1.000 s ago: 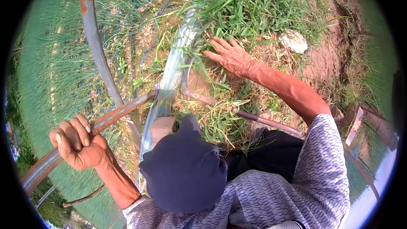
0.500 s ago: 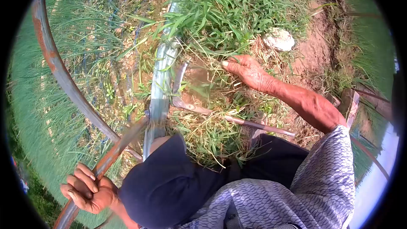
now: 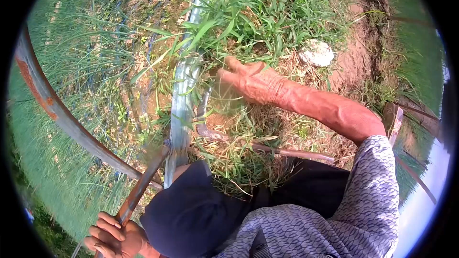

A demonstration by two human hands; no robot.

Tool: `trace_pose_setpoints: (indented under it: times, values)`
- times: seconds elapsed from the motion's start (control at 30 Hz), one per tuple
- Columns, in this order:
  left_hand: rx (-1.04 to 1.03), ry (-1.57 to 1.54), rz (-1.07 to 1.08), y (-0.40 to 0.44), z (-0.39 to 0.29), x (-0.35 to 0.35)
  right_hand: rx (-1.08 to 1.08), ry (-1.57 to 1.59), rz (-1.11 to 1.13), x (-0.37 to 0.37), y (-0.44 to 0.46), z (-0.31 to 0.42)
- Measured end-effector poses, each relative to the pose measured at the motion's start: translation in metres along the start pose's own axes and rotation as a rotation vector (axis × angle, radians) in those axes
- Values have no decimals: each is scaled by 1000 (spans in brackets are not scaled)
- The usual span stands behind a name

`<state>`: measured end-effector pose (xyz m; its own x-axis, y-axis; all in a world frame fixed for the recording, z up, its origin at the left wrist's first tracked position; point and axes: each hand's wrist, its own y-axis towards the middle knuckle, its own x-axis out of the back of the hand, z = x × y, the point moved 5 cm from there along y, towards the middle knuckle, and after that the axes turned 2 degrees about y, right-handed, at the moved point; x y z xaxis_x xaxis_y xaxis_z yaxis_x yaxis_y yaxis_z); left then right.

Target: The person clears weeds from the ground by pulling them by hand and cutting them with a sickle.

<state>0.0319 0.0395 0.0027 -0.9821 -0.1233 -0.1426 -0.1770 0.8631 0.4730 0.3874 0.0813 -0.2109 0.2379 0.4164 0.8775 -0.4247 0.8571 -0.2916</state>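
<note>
At the lower left my left hand (image 3: pixel 119 239) is wrapped round a rusty metal pipe (image 3: pixel 138 192). My right hand (image 3: pixel 251 81) reaches low over the weeds (image 3: pixel 275 21), just right of a strip of clear plastic sheet (image 3: pixel 181 95). Its blurred fingertips are partly apart, with no object visible between them. Below it, a sickle-like tool with a curved metal end (image 3: pixel 203 110) and a long handle (image 3: pixel 306 154) lies among loose cut grass (image 3: pixel 239 169). Grass covers part of the handle.
A larger curved rusty pipe (image 3: pixel 67 124) crosses the left side. Thin green crop plants (image 3: pixel 86 52) grow beyond the plastic. A white lump (image 3: pixel 316 53) lies right of the weeds, beside bare reddish soil (image 3: pixel 356 48). A dark cap (image 3: pixel 181 215) fills the lower middle.
My right hand first closed and drew back right, then moved left again with its fingers parting. My left hand, still round the pipe, appears lower in view. The curved pipe appears farther left.
</note>
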Motion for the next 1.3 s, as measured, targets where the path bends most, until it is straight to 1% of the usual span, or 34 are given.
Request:
trace_pose_setpoints:
  times: [0.03,0.1,0.13,0.2,0.27,0.3,0.33,0.4,0.43,0.5,0.53,0.57,0.63,0.67,0.73,0.77,0.8,0.83,0.87,0.9,0.97,1.03,1.1,1.17,1.2,1.23,1.3]
  values:
    - [-2,27,-17,0,3,-1,-7,-66,11,-3,14,-15]
    - [-31,4,10,1,4,2,-130,-256,167,-2,36,-42]
    - [-28,20,-3,1,3,3,-124,-324,77,9,39,-48]
    - [-29,43,-21,-1,2,3,-285,-277,238,25,37,-61]
    - [-39,16,-32,0,3,1,-368,-360,192,16,44,-79]
    - [-43,16,-31,-1,4,0,-396,-422,136,15,50,-82]
    - [-39,18,-16,-1,4,0,-397,-418,134,12,55,-87]
    - [-42,23,8,2,2,0,-334,-438,335,4,68,-97]
    - [-42,22,-1,1,3,1,-326,-444,327,6,73,-100]
    - [-34,26,-23,-1,2,3,-331,-279,300,3,71,-111]
    - [-25,2,-10,0,2,2,-228,-388,236,-16,74,-124]
    - [-18,-30,4,1,3,1,-233,-393,237,-11,64,-118]
    - [-6,-82,21,0,5,5,-378,-115,138,6,40,-107]
    - [-16,-57,-3,0,4,6,-345,-78,82,-10,26,-120]
    - [-15,-42,-32,-1,7,9,99,-536,382,-30,-34,-87]
    - [-38,-56,-51,-1,9,11,-298,3,250,-6,-71,-58]
    - [-59,-65,-71,-4,8,12,-331,-1,308,-3,-102,-40]
    - [-51,-68,-71,-5,5,12,-366,22,276,-14,-124,-39]
    - [-6,-86,-45,-3,5,10,-225,-16,277,-21,-140,-24]
    - [31,-102,-24,-4,5,8,-360,150,311,-6,-144,-9]
    - [36,-92,-32,-3,1,7,-303,138,221,-1,-142,8]
    - [29,-71,-70,-2,4,5,-186,196,312,11,-141,54]
    - [59,-79,-21,1,4,14,-118,313,458,-14,-164,83]
    - [10,-149,10,-1,6,16,-141,129,947,-88,-197,72]
    - [-20,-141,69,1,7,11,-138,72,980,-95,-193,63]
    - [-33,-135,70,1,8,8,-155,17,1107,-99,-193,54]
    - [-42,9,-81,-2,4,0,-243,209,942,-68,-157,53]
